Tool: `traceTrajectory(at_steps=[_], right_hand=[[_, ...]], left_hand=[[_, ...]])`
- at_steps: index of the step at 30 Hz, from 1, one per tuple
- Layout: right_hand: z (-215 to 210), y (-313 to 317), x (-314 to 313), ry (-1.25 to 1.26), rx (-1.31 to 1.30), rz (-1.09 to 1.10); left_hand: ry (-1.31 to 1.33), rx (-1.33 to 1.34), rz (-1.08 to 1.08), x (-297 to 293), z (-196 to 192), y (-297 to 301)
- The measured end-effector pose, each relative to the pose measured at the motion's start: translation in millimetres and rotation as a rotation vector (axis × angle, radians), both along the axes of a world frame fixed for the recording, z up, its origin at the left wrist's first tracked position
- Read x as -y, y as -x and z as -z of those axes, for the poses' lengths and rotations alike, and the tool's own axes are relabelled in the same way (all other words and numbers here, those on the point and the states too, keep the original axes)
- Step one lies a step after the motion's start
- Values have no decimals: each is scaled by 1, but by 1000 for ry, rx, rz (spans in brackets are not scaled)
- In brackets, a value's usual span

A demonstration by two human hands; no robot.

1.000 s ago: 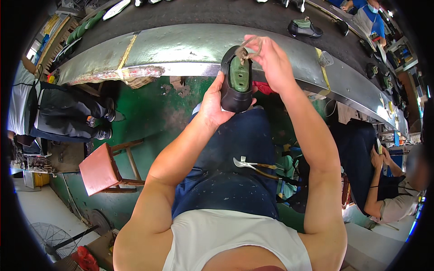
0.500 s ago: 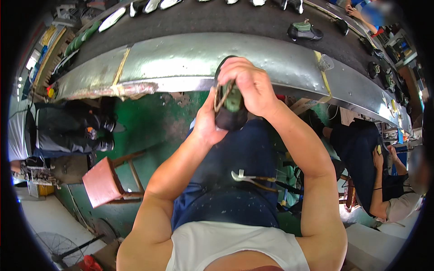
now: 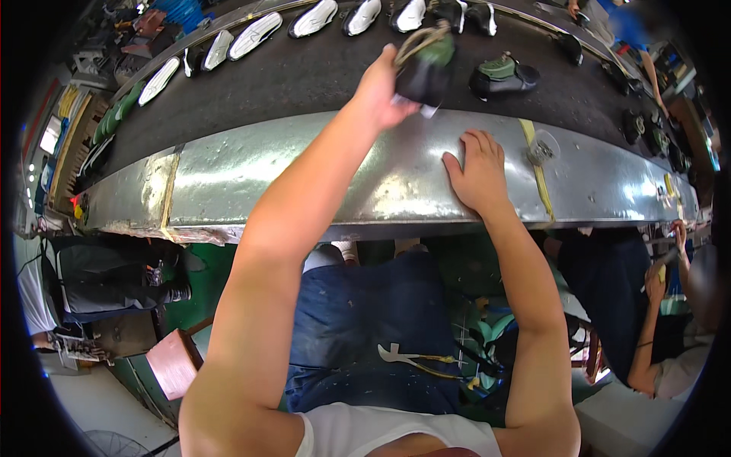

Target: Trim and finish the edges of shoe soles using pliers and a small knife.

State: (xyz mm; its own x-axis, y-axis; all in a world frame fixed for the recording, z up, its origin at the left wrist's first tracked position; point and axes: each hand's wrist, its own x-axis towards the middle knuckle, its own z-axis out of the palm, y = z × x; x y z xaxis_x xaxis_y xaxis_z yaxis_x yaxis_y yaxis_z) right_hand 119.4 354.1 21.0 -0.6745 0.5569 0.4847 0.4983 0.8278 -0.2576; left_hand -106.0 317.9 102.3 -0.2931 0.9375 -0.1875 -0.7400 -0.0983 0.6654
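Note:
Over the dark conveyor belt [image 3: 320, 76], my left hand [image 3: 378, 90] grips a green and black shoe [image 3: 423, 76] with tan laces; motion blurs it somewhat. My right hand [image 3: 481, 167] rests on the metal ledge [image 3: 411, 175] with its fingers spread and nothing in it. Just beyond that hand, a similar green and black shoe [image 3: 502, 76] stands on the belt. A pair of pincers [image 3: 415, 358] with yellowish handles lies across my lap.
White-soled shoes [image 3: 255, 36] line the belt's far side. A small clear cup [image 3: 543, 146] stands on the ledge beside a yellow tape strip. A pink-topped stool [image 3: 173, 364] is at lower left. Other people sit at the right and stand at the left.
The shoe has gone from between both hands, near my lap, forward over the belt in my left hand. My right hand has let go of it and come down on the ledge.

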Motion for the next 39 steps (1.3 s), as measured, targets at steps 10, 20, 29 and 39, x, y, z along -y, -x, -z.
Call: traceTrajectory(at_steps=[10,20,29,39], right_hand=[[-5,-4,1,49,4,-56],[-21,4,1,106,109,-72],[-26,13,-3,152,212,-42],[-31,11,-7,214,308,20]], left_hand=[[188,-858,-201,-120,49,-6],[728,-1214,-913,-38,96,272],[1180,-1550,-1019,24,125,468],[888,-1404,-488,-79,107,501]])
